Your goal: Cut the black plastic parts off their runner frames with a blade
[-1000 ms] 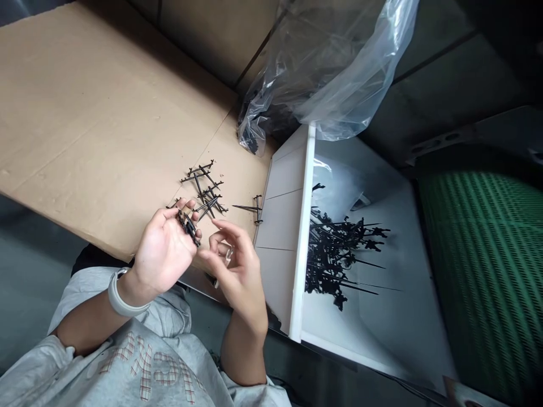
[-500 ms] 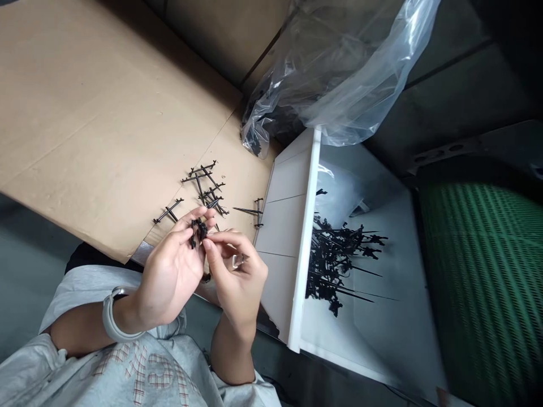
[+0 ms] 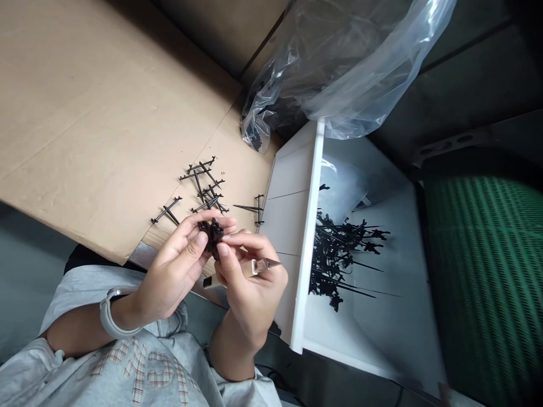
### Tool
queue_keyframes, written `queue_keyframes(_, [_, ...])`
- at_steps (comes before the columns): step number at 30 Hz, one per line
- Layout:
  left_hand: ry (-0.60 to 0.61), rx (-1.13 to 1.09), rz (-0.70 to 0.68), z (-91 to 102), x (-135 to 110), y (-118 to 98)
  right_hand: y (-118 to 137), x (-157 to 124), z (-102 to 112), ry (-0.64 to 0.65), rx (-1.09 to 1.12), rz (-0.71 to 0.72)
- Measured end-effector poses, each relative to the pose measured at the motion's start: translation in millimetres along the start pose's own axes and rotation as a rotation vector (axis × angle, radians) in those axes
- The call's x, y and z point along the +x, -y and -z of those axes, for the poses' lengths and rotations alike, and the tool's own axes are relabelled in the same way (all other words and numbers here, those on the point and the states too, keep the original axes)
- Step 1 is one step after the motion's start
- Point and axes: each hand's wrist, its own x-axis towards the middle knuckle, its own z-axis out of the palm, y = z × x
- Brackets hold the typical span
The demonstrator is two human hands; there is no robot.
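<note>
My left hand (image 3: pixel 180 263) is closed on a small black plastic part (image 3: pixel 213 234), pinched between thumb and fingers. My right hand (image 3: pixel 252 277) meets it from the right, its thumb and forefinger touching the same part. Tucked across the right palm is a utility knife (image 3: pixel 219 278) with a pale handle, its blade sticking out past the fingers to the right. Just beyond the hands, several black T-shaped plastic pieces (image 3: pixel 206 183) lie in a loose pile. The fingers hide some of the held part's shape.
Brown cardboard (image 3: pixel 106 113) covers the table. To the right stands a white bin (image 3: pixel 320 169) holding a heap of black plastic parts (image 3: pixel 335 260). A clear plastic bag (image 3: pixel 360 85) hangs over its far end. Farther right is a green ribbed surface (image 3: pixel 483 271).
Both hands have shifted slightly right with the black part, which has turned. My right hand has rotated, so the knife's handle and blade show more plainly.
</note>
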Motion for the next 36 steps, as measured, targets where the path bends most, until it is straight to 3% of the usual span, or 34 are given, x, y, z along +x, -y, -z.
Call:
queue_keyframes(3, [0.010, 0.038, -0.053, 1.6, 2, 2, -2, 1, -1, -0.005, 0.077, -0.021])
queue_keyframes(7, [-0.079, -0.012, -0.051, -1.0, 4, 2, -5, 2, -6, 0.009, 0.189, -0.096])
queue_keyframes(11, [-0.199, -0.048, -0.030, -5.6, 3, 1, -3, 0, -10, -0.054, 0.115, 0.002])
queue_keyframes(15, [-0.213, -0.044, -0.033, -8.6, 2, 0, 0, -2, -14, -0.001, 0.019, 0.090])
queue_keyframes(29, [-0.324, -0.190, 0.055, -13.5, 12, -11, -2, -7, -22, 0.024, 0.252, 0.051])
queue_keyframes(32, [-0.291, -0.123, 0.037, -6.2, 14, -17, -2, -7, -21, -0.039, 0.263, 0.042])
queue_keyframes(36, [-0.062, 0.210, -0.061, 5.6, 9, -23, 1, -5, -18, -0.053, 0.264, 0.018])
